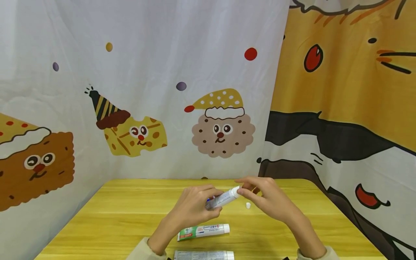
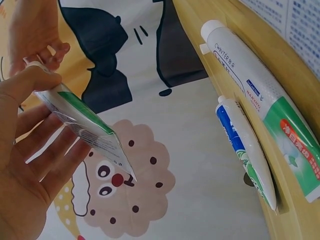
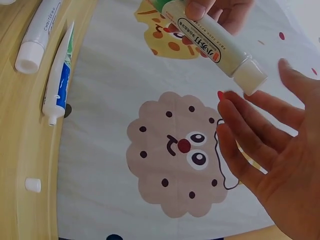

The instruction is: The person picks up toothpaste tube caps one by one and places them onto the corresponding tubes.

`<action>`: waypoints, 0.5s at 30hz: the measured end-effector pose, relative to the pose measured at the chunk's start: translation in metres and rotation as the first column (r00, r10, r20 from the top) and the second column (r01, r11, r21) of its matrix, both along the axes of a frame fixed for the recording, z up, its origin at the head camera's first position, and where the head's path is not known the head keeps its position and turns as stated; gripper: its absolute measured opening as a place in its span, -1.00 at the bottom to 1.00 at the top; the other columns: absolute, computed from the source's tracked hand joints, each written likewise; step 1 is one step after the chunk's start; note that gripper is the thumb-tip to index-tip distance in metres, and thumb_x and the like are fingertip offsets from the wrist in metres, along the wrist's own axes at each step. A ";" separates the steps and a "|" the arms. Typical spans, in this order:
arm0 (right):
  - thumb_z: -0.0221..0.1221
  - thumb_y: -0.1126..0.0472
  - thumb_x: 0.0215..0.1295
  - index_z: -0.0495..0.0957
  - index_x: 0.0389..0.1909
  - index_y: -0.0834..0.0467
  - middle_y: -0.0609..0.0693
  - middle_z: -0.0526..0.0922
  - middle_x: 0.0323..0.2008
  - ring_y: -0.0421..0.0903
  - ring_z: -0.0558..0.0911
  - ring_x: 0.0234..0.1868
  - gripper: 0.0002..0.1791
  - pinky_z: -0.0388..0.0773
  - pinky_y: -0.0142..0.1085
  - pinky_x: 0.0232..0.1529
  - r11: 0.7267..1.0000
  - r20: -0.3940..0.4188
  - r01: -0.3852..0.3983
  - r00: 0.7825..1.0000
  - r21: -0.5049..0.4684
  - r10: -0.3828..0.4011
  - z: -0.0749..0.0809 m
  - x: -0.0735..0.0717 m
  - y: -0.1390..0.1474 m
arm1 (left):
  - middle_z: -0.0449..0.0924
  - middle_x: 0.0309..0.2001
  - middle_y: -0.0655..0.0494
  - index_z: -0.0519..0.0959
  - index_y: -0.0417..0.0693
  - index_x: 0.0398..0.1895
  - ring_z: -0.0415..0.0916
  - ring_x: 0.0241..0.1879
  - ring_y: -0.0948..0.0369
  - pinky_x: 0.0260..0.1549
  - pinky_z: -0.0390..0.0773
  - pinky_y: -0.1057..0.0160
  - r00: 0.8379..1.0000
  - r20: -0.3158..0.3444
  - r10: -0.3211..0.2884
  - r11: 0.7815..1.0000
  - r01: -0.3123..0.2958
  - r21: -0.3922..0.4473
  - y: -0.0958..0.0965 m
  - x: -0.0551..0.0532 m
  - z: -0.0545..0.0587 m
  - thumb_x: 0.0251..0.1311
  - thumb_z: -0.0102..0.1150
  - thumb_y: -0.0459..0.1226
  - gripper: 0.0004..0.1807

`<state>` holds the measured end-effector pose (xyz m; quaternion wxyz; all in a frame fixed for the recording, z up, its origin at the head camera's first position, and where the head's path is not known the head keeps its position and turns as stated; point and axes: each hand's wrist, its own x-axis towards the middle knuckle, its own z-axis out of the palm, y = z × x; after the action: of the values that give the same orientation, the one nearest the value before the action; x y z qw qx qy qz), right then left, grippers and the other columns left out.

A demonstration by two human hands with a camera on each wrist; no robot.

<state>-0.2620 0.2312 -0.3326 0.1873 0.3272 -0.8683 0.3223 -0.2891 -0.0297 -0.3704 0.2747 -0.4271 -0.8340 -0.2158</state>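
A toothpaste tube (image 1: 222,200), white and green with a white cap (image 3: 250,77), is held up over the table in my left hand (image 1: 195,204), thumb on one side and fingers on the other. Its cap end points right, toward my right hand (image 1: 271,196). The fingers of that hand are spread around the cap, and the right wrist view shows a gap between thumb and cap. On the table lies a smaller white, blue and green tube (image 2: 246,145) with a bare nozzle, mostly hidden behind my left hand in the head view. A small loose white cap (image 1: 248,205) stands nearby.
Nearer to me, a capped green and white toothpaste tube (image 1: 211,230) lies on the yellow wooden table (image 1: 130,216). A grey printed tube (image 1: 204,255) is cut off by the bottom edge of the head view. A cartoon-printed curtain (image 1: 182,47) hangs behind the table.
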 end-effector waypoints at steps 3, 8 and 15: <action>0.28 0.12 0.43 0.65 0.15 0.00 -0.23 0.75 -0.20 -0.32 0.68 -0.26 -0.69 0.69 -0.35 -0.23 0.999 -0.024 0.008 1.000 -0.032 -0.009 -0.001 0.000 -0.001 | 0.73 -0.28 0.37 0.76 0.14 -0.06 0.48 -0.47 0.51 -0.51 0.34 0.58 1.000 -0.004 0.000 1.000 0.000 0.003 0.000 0.000 0.000 0.01 0.50 -0.15 -0.65; 0.38 0.25 0.31 0.66 0.06 -0.05 -0.17 0.75 -0.07 -0.25 0.70 -0.16 -0.67 0.72 -0.29 -0.19 0.997 -0.130 -0.059 0.990 -0.058 0.051 -0.001 0.000 -0.001 | 0.73 -0.28 0.38 0.77 0.14 -0.06 0.47 -0.47 0.52 -0.52 0.32 0.60 1.000 -0.012 0.001 1.000 0.000 0.003 0.000 -0.001 -0.001 0.02 0.50 -0.15 -0.65; 0.39 0.32 0.27 0.71 -0.08 -0.03 -0.17 0.76 -0.18 -0.26 0.68 -0.23 -0.74 0.71 -0.32 -0.23 0.994 -0.188 -0.099 0.978 -0.048 0.089 -0.001 -0.002 0.000 | 0.73 -0.28 0.38 0.77 0.14 -0.06 0.46 -0.48 0.51 -0.52 0.33 0.59 1.000 -0.011 0.002 1.000 -0.002 0.003 -0.001 -0.001 0.000 0.02 0.50 -0.15 -0.65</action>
<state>-0.2644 0.2312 -0.3341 0.2613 0.3911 -0.8211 0.3233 -0.2903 -0.0304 -0.3708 0.2803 -0.4271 -0.8325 -0.2144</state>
